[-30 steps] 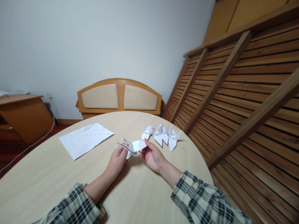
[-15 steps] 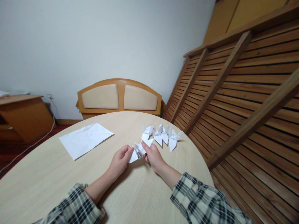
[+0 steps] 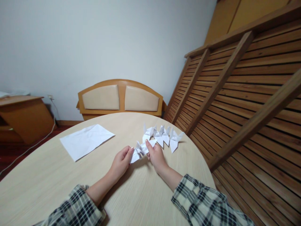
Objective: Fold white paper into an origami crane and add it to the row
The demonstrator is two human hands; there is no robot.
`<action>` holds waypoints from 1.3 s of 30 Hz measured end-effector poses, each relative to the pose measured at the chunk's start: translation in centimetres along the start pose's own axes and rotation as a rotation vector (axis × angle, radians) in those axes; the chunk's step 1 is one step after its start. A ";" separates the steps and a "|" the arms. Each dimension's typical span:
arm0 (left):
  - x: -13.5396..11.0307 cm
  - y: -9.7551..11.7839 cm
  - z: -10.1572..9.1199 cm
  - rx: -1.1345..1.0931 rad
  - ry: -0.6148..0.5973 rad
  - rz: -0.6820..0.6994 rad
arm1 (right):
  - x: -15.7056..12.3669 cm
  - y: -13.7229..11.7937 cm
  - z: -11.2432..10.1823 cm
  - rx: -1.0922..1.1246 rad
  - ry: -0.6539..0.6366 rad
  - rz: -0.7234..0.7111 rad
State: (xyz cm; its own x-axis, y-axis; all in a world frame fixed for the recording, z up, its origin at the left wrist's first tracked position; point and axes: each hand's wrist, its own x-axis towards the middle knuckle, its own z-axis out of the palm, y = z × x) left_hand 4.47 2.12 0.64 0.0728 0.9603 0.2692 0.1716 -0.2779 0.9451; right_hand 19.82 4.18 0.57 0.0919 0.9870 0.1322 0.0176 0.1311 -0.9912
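Between my two hands, just above the table, is a white paper crane with its two wings spread to the sides. My left hand pinches one wing between thumb and fingers. The other wing is gripped by my right hand, thumb on top. Behind my right hand stand several finished white paper cranes close together in a row. Parts of the held crane are covered by my thumbs and fingers.
On the round table, a stack or sheet of white paper lies at the left. A wooden headboard stands beyond the far edge. Slatted wooden panels lean along the right, and a desk is at far left.
My right hand has shifted slightly right, away from my left. The crane's wings are pulled wider apart and its middle has opened out a little.
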 end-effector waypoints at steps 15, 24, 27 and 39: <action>-0.1 0.1 0.1 -0.032 0.029 -0.013 | 0.0 0.2 0.0 0.007 0.033 0.033; 0.0 -0.3 0.1 -0.057 -0.128 -0.050 | 0.2 0.2 -0.2 0.039 0.048 -0.017; 0.0 -0.4 0.1 -0.023 -0.082 -0.030 | 0.2 0.1 -0.2 0.034 0.057 -0.005; 0.0 -0.2 0.0 0.038 0.048 0.014 | -0.1 -0.2 -0.1 -0.010 0.076 0.026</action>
State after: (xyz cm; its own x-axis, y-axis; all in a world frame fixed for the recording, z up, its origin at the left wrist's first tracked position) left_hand 4.46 2.13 0.44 0.0288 0.9562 0.2914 0.2085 -0.2909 0.9338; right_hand 19.87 4.10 0.75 0.1682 0.9800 0.1066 0.0244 0.1039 -0.9943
